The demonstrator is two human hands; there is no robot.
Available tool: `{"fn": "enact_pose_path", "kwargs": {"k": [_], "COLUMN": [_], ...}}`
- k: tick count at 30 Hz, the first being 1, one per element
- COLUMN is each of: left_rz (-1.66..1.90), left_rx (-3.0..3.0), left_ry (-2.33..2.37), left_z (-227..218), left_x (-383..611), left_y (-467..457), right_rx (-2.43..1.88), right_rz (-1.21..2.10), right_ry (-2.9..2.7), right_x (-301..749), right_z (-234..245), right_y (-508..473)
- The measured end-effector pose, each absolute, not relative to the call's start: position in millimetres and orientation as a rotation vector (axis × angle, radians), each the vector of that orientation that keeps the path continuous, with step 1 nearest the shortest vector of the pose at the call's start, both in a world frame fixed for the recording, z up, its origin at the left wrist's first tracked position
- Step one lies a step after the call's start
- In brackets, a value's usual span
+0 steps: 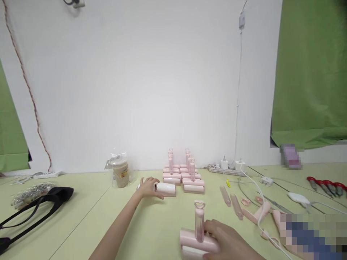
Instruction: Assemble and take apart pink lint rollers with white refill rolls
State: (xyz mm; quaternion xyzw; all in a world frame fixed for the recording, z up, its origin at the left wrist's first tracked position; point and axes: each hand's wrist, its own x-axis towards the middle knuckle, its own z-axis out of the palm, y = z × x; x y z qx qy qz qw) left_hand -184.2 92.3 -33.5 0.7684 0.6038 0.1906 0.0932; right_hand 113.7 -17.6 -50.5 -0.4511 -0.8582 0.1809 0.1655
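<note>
My left hand (149, 188) reaches forward over the left end of a white lint roll (166, 188) lying on the table, its fingers curled around it. Part of that roll is hidden under the hand. Near the front edge of the view, my right hand (223, 240) grips a pink lint roller (199, 240) by its right end, the clear pink handle standing upright with a heart-shaped loop on top. Behind my hands, several like pink lint rollers (193, 182) stand in two rows toward the wall, handles up.
A bagged brown cup (120, 173) stands left by the wall. Clear handles (236, 206), pink parts (257, 213) and white cables lie at right, with a power strip (223, 169) behind. Red-handled tools (326, 185) lie far right; a black strap (59, 195) lies left.
</note>
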Motion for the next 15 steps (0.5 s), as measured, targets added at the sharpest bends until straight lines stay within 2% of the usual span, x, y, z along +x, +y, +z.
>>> {"fn": "enact_pose_path", "kwargs": {"k": [5,11,15], "left_rz": [0.481,0.439,0.464], "left_rx": [2.339,2.412,2.372], "left_ry": [1.845,1.783,1.808], "left_z": [-56,-56,-61], "left_x": [-201,-202,-202], "left_y": [95,106,101], "right_rx": [-1.196,-1.275,-1.247], "right_rz": [0.476,0.425,0.369], "right_ry": [-2.398,-2.169,-2.201], "right_x": [110,88,55], "right_z": [-33,11,20], "right_y": [-4,43,86]}}
